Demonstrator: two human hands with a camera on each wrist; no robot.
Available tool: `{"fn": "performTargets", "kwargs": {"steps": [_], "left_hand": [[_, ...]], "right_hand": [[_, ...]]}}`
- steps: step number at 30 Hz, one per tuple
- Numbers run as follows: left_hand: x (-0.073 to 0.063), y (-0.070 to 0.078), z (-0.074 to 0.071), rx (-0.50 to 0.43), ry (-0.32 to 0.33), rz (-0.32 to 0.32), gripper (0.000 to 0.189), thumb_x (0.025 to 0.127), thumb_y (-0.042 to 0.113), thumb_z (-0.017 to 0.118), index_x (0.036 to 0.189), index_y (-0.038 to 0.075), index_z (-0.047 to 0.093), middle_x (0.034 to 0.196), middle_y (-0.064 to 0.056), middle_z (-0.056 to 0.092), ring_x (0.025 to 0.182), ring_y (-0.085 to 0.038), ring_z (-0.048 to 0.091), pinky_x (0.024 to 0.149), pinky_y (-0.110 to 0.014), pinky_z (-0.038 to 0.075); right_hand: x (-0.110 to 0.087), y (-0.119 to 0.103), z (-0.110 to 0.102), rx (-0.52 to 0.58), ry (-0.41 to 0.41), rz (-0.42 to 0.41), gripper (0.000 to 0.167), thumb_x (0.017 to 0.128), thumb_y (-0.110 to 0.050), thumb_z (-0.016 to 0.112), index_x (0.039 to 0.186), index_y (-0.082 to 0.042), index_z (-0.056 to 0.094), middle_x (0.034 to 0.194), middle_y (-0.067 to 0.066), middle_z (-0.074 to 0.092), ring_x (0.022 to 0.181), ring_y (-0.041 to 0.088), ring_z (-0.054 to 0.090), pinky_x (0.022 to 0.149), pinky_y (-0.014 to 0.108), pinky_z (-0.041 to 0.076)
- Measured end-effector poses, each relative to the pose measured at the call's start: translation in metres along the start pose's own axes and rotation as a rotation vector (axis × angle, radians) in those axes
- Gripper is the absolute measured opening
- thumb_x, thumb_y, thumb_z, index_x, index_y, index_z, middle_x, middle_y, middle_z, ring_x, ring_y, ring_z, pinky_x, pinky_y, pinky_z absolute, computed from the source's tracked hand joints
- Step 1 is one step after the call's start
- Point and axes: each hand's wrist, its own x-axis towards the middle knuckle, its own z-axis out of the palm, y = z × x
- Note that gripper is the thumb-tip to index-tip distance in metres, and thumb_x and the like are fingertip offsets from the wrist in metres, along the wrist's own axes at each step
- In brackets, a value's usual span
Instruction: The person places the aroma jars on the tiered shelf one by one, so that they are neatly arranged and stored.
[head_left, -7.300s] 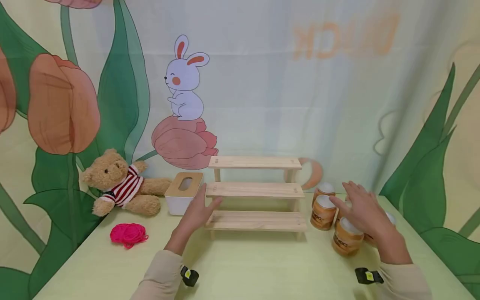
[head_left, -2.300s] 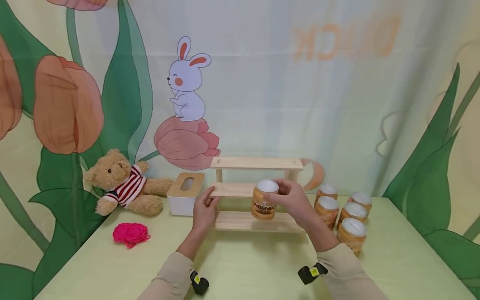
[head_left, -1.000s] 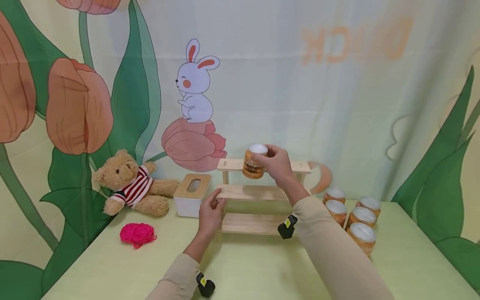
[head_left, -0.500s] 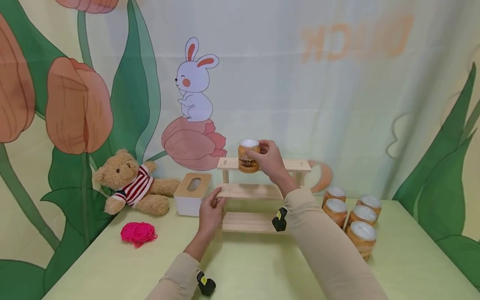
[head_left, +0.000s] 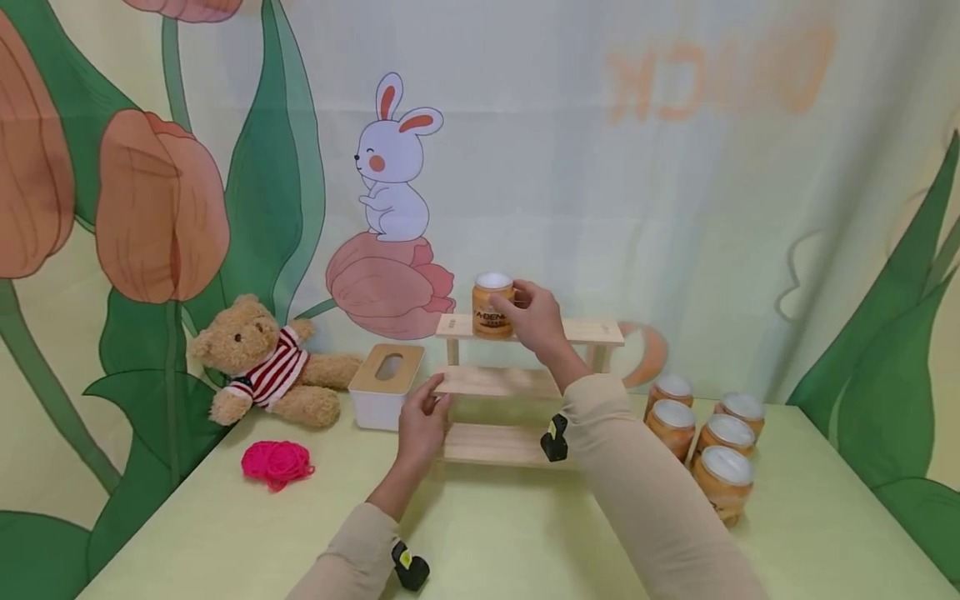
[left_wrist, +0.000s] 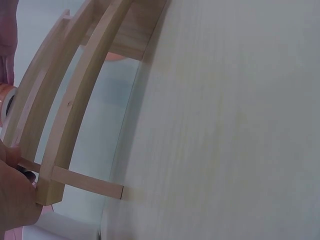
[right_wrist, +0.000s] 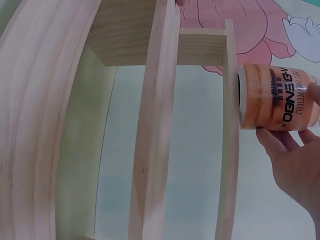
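Note:
My right hand [head_left: 536,319] grips an orange can [head_left: 491,307] with a white top and dark lettering, thumb and fingers round its side. The can stands upright at the left part of the top board of a three-tier wooden shelf [head_left: 517,383]. In the right wrist view, the bottom of the can [right_wrist: 270,97] is right at that board. My left hand [head_left: 422,425] holds the left end of the middle board between thumb and fingers. In the left wrist view, this left hand [left_wrist: 17,192] shows at the board's end, its fingertips partly hidden.
Several similar cans [head_left: 727,467] stand grouped on the table right of the shelf. On the left are a white tissue box [head_left: 378,404] with a wooden lid, a teddy bear [head_left: 273,367] in a striped top and pink yarn [head_left: 276,464]. A printed curtain [head_left: 555,167] hangs behind.
My right hand took a can from the group on the right, raised it past the lower boards and brought it left to the top board. My left hand has closed on the middle board's end.

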Motion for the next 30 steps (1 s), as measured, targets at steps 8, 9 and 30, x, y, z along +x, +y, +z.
{"fn": "performTargets", "kwargs": {"steps": [8,9,30], "left_hand": [[0.004,-0.001,0.003,0.004,-0.035,-0.056,0.043,0.101,0.01,0.061,0.144,0.01,0.055,0.084,-0.008,0.058,0.057,-0.007,0.043,0.05,-0.019,0.038],[0.004,0.0,0.003,0.01,-0.036,-0.052,0.043,0.101,0.01,0.061,0.144,0.01,0.055,0.083,-0.008,0.057,0.057,-0.008,0.044,0.05,-0.019,0.039],[0.002,-0.004,0.001,0.008,-0.005,-0.043,0.043,0.1,0.008,0.062,0.143,0.008,0.056,0.088,-0.006,0.063,0.058,-0.008,0.046,0.05,-0.018,0.038]], "right_hand": [[0.007,0.003,0.009,0.0,0.037,0.005,0.057,0.1,-0.031,0.064,0.148,-0.005,0.047,0.137,0.014,0.056,0.127,0.027,0.052,0.103,0.043,0.045],[0.008,0.003,0.01,-0.001,0.032,0.008,0.057,0.101,-0.031,0.063,0.148,-0.006,0.046,0.138,0.014,0.055,0.127,0.027,0.051,0.103,0.043,0.044],[-0.031,0.016,-0.009,0.071,0.103,0.008,0.067,0.096,-0.03,0.07,0.15,-0.003,0.041,0.147,0.016,0.047,0.136,0.029,0.043,0.111,0.039,0.036]]}}
